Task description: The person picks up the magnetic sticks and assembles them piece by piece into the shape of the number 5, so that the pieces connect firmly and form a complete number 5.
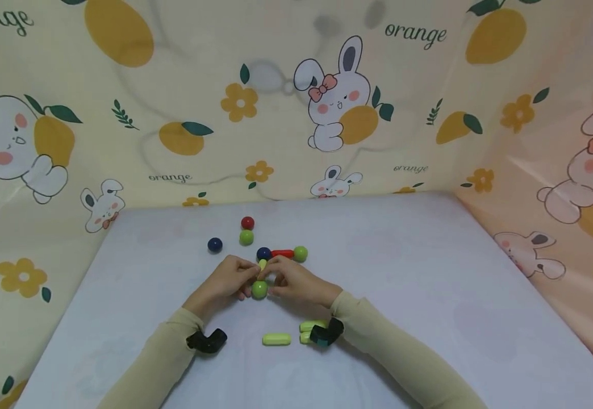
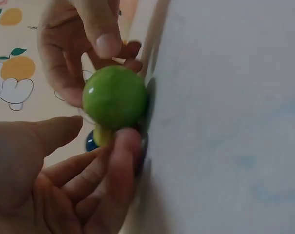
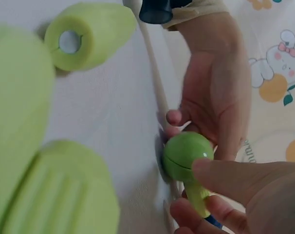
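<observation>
Both hands meet around a light-green rod (image 1: 263, 264) with a green ball (image 1: 259, 289) at its near end and a dark blue ball (image 1: 263, 253) at its far end. My left hand (image 1: 232, 276) holds the rod from the left, a fingertip close under the green ball in the left wrist view. From the other side my right hand (image 1: 296, 279) grips the same rod (image 3: 197, 197), its thumb overlapping the green ball (image 3: 184, 156) in the right wrist view. A red rod (image 1: 282, 253) runs from the blue ball to another green ball (image 1: 300, 253). Fingers hide much of the light-green rod.
A loose blue ball (image 1: 215, 245) lies left of a red ball (image 1: 247, 222) and a green ball (image 1: 246, 237) that sit together. Nearer the front lie a light-green rod (image 1: 276, 339) and more rods (image 1: 312, 326), partly behind the right wrist's camera (image 1: 327, 332).
</observation>
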Available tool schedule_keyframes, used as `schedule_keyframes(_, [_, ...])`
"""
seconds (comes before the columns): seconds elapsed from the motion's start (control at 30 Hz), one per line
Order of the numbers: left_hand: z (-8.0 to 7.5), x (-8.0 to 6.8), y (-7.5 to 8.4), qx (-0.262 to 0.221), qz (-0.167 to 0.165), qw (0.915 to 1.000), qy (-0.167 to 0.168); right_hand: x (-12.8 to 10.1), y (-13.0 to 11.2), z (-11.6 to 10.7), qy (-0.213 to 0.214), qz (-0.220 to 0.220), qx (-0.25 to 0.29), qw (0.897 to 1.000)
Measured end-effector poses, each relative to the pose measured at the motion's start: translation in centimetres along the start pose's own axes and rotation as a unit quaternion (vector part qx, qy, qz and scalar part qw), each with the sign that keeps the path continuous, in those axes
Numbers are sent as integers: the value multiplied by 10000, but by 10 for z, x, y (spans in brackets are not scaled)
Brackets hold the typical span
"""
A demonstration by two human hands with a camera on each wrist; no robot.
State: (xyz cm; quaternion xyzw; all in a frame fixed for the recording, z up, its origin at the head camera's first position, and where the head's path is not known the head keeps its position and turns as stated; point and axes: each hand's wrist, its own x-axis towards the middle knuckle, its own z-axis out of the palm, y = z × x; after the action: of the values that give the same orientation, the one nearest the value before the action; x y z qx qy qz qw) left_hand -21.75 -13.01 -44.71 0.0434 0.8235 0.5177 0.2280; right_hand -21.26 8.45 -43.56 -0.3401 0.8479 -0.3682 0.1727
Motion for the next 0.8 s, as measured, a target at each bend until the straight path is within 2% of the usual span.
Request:
schedule_keyframes(0.07, [-4,-2,2,581,246,9980,89,0,-1,-1,-13,7,-98,10000])
schedule_keyframes(0.17, [-10,-5,4,993,432,9941,65,-1,0,-3,-94,-21,-134,9999])
schedule_keyframes(0.3, [-14,-9,7,1093,601,9921,-99,-1,4,-9,-94,-236,-80,9996])
schedule_keyframes(0.4, [-14,-12,7,1187,745,9892,-428,-3,7,-15,14,-321,2,9995])
schedule_keyframes(0.5, [-14,-16,7,1444,950,9818,-783,-5,7,-23,168,-349,-47,9992])
schedule_keyframes(0.57, [-14,-17,7,1690,1167,9745,-902,-6,6,-29,264,-290,-88,9992])
schedule_keyframes(0.67, [-12,-17,9,1921,1328,9685,-860,-9,5,-37,347,-194,-69,9992])
schedule_keyframes(0.8, [-7,-15,8,2023,1330,9675,-726,-18,9,-39,304,-82,59,9995])
